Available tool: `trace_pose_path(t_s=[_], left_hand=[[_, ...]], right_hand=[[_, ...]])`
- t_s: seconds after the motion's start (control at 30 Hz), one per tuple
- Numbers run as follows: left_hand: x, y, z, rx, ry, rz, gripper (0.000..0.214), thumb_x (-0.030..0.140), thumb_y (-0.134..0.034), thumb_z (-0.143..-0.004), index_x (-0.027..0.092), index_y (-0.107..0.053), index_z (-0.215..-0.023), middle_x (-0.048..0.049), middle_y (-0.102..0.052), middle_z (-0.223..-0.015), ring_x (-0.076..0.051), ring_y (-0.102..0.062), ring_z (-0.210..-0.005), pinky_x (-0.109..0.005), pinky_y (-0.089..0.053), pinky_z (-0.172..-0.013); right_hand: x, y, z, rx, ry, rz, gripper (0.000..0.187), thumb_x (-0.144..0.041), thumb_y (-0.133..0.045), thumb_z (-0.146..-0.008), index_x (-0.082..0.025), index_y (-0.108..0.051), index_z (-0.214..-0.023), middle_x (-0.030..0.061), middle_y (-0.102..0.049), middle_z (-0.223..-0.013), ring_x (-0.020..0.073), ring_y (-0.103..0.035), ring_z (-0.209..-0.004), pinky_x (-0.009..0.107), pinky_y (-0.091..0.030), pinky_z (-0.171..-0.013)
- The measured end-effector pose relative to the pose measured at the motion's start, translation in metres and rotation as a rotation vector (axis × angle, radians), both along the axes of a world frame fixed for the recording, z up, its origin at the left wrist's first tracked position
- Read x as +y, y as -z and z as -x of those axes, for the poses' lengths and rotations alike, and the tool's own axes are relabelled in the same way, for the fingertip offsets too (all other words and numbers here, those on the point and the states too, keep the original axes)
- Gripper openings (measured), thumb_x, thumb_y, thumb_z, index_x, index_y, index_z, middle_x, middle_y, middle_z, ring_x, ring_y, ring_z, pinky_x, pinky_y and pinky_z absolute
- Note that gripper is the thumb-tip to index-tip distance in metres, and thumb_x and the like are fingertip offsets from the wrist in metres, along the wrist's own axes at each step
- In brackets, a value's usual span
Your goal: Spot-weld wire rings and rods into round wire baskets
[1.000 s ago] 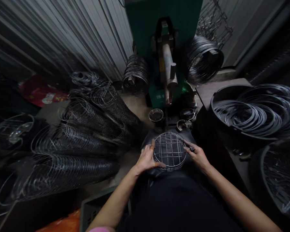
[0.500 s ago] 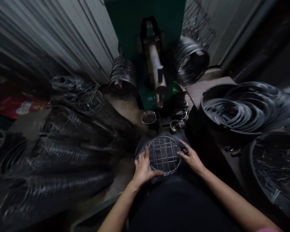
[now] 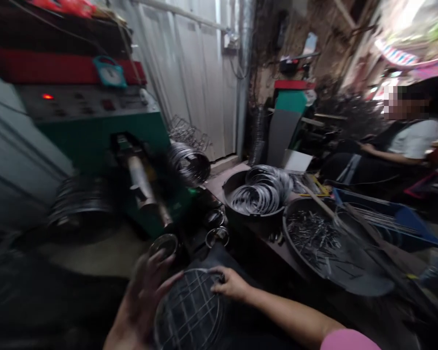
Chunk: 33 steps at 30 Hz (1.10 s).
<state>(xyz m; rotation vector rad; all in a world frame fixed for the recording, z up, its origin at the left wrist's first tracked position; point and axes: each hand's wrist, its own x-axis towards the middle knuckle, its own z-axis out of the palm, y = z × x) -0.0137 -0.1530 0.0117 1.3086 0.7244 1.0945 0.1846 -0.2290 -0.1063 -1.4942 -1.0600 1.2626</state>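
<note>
A round wire grate [image 3: 190, 311], crossed by a grid of thin rods, lies tilted over my dark-clothed lap. My right hand [image 3: 231, 284] has its thumb and fingers closed at the grate's upper right rim. Off its left side my left hand [image 3: 146, 287] is raised with the fingers spread; motion smears it, and whether a fingertip touches the rim I cannot tell. Just beyond stands a green machine [image 3: 105, 141] with a metal cylinder arm [image 3: 140, 180] pointing down toward me. Small round metal cups [image 3: 217, 236] sit below that arm.
To the right, a black basin [image 3: 229, 199] holds wire rings [image 3: 259, 192], and a wider pan [image 3: 295, 257] holds short wire pieces. A blue tray [image 3: 397, 218] with rods lies farther right, near a seated person [image 3: 405, 141]. Wire coils [image 3: 190, 163] hang beside the machine.
The view has swung to the right, bringing the pan, blue tray and seated person into sight. My left hand has lifted from the grate's edge; my right hand has closed at the rim.
</note>
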Motion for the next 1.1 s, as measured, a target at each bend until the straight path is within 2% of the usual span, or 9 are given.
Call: trace_pose_path(t_s=[0.07,0.1,0.17,0.27,0.5,0.7,0.87,1.1], left_hand=[[0.003,-0.024,-0.033,-0.163,0.18,-0.045,0.087,0.067,-0.072,-0.041,0.042,-0.047,-0.12,-0.0032,-0.045,-0.135,-0.035,-0.044,-0.12,-0.047,-0.05,-0.083],[0.004,-0.032,-0.047,-0.202,0.212,-0.073,0.088,0.066,-0.073,-0.041,0.039,-0.047,-0.121,-0.0046,-0.043,-0.136,-0.035,-0.043,-0.121,-0.046,-0.05,-0.083],[0.006,-0.041,-0.069,-0.214,0.222,-0.089,0.088,0.064,-0.073,-0.046,0.037,-0.044,-0.125,-0.0057,-0.039,-0.139,-0.033,-0.041,-0.122,-0.044,-0.05,-0.085],[0.006,-0.046,-0.083,-0.193,0.194,-0.092,0.089,0.062,-0.072,-0.05,0.033,-0.04,-0.129,-0.0081,-0.037,-0.141,-0.032,-0.04,-0.123,-0.043,-0.049,-0.088],[0.002,-0.042,-0.081,-0.318,0.197,-0.009,0.067,0.039,-0.079,-0.053,0.03,-0.056,-0.115,-0.0057,-0.05,-0.13,-0.031,-0.042,-0.122,-0.045,-0.047,-0.093],[0.001,-0.037,-0.08,-0.235,0.111,0.032,0.059,0.025,-0.077,-0.057,0.029,-0.059,-0.112,-0.004,-0.054,-0.127,-0.029,-0.044,-0.122,-0.041,-0.047,-0.096],[0.001,-0.033,-0.08,-0.141,0.063,0.087,0.061,0.025,-0.078,-0.055,0.03,-0.058,-0.113,-0.0034,-0.058,-0.122,-0.027,-0.055,-0.111,-0.037,-0.049,-0.092],[-0.001,-0.033,-0.081,-0.105,0.046,0.078,0.064,0.026,-0.079,-0.055,0.032,-0.056,-0.114,-0.0016,-0.056,-0.124,-0.026,-0.052,-0.115,-0.034,-0.048,-0.093]], right_hand=[[-0.001,-0.003,-0.002,0.008,0.009,-0.051,0.047,-0.016,-0.066,-0.058,-0.02,-0.063,-0.105,-0.002,-0.06,-0.08,0.0158,-0.053,-0.076,0.03,-0.043,-0.074],[-0.001,-0.005,-0.003,0.018,0.01,-0.068,0.045,-0.017,-0.065,-0.059,-0.02,-0.063,-0.104,-0.0009,-0.061,-0.083,0.0177,-0.053,-0.079,0.032,-0.043,-0.076],[0.0,-0.009,-0.007,0.03,-0.004,-0.079,0.042,-0.02,-0.063,-0.061,-0.021,-0.063,-0.104,0.0,-0.062,-0.084,0.0199,-0.054,-0.081,0.034,-0.042,-0.078],[0.0,-0.013,-0.01,0.021,-0.03,-0.084,0.04,-0.022,-0.062,-0.063,-0.023,-0.062,-0.103,0.0,-0.061,-0.082,0.0202,-0.054,-0.078,0.035,-0.042,-0.078],[-0.002,-0.008,-0.005,0.067,-0.017,-0.049,0.045,-0.021,-0.064,-0.06,-0.018,-0.061,-0.105,-0.0022,-0.056,-0.073,0.014,-0.05,-0.068,0.03,-0.042,-0.071],[-0.001,0.004,-0.002,0.102,0.021,-0.002,0.046,-0.018,-0.069,-0.057,-0.021,-0.064,-0.103,-0.0056,-0.053,-0.069,0.0112,-0.047,-0.066,0.024,-0.039,-0.066],[0.003,0.011,-0.001,0.16,0.062,0.048,0.047,-0.016,-0.072,-0.052,-0.022,-0.065,-0.098,-0.0075,-0.047,-0.063,0.0087,-0.042,-0.06,0.021,-0.037,-0.06],[0.001,0.003,-0.002,0.164,0.047,0.073,0.05,-0.014,-0.071,-0.052,-0.02,-0.066,-0.101,-0.0078,-0.045,-0.06,0.0076,-0.039,-0.057,0.021,-0.034,-0.056]])
